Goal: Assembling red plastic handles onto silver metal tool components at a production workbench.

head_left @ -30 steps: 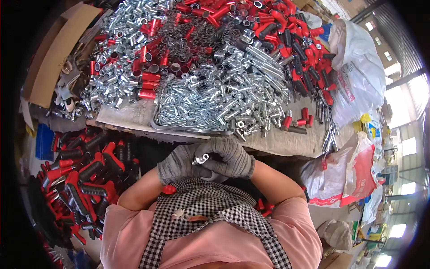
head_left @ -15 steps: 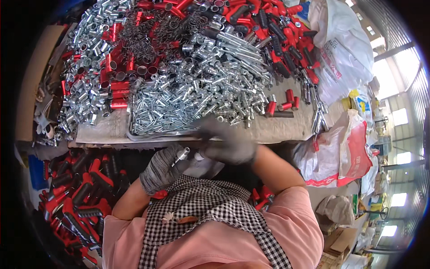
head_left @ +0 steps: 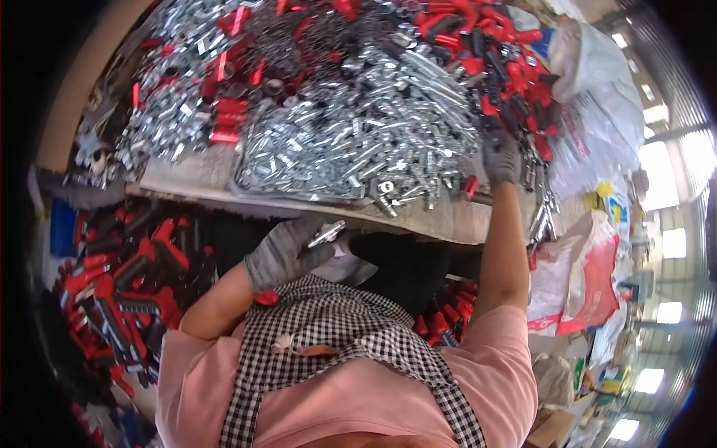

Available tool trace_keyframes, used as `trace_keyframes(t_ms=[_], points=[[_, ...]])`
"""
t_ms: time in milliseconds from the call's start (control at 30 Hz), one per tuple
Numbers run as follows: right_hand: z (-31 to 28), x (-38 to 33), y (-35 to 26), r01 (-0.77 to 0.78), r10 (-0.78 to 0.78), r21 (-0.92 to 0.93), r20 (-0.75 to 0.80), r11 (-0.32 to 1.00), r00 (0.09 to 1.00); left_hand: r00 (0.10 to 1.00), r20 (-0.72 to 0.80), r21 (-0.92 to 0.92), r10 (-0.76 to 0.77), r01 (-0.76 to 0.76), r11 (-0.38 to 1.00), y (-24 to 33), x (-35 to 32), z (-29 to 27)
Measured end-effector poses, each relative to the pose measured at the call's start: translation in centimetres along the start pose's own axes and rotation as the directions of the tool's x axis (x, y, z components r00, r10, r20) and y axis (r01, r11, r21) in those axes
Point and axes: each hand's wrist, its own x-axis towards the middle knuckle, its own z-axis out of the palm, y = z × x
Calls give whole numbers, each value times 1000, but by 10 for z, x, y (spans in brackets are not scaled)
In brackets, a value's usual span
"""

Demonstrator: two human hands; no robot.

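Note:
My left hand [head_left: 284,252], in a grey knit glove, is closed around a small silvery metal part [head_left: 326,234] in front of the table's near edge. The part juts out between thumb and fingers and looks like a short metal fitting. My right hand [head_left: 500,157], also gloved, is stretched out over the right side of the table. It reaches the near edge of a pile of red and black handles [head_left: 515,93]. Its fingers are dark and blurred against them, so a grip cannot be made out. A short red sleeve [head_left: 470,187] lies beside that wrist.
Small metal pins and fittings heap on a shallow metal tray [head_left: 299,200]. Behind them are wire springs [head_left: 299,45] and long bolts [head_left: 429,75]. Silvery tubes [head_left: 168,112] spread at left. Red-and-black handles [head_left: 134,299] pile below left. Plastic sacks [head_left: 597,127] stand at right.
My right hand has moved from beside my left hand out to the right and away, to the handle pile. My left hand keeps the metal part, now tilted flatter. The view has shifted slightly.

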Motion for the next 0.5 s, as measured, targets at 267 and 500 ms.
trace_keyframes(t_ms=[267, 500], points=[[-60, -114, -202, 244, -652, 654, 504, 717, 566, 988, 137, -43, -73, 79, 996, -10, -11, 3], [-17, -162, -254, 692, -917, 612, 341, 383, 207, 996, 76, -81, 49, -43, 996, -20, -32, 10]])
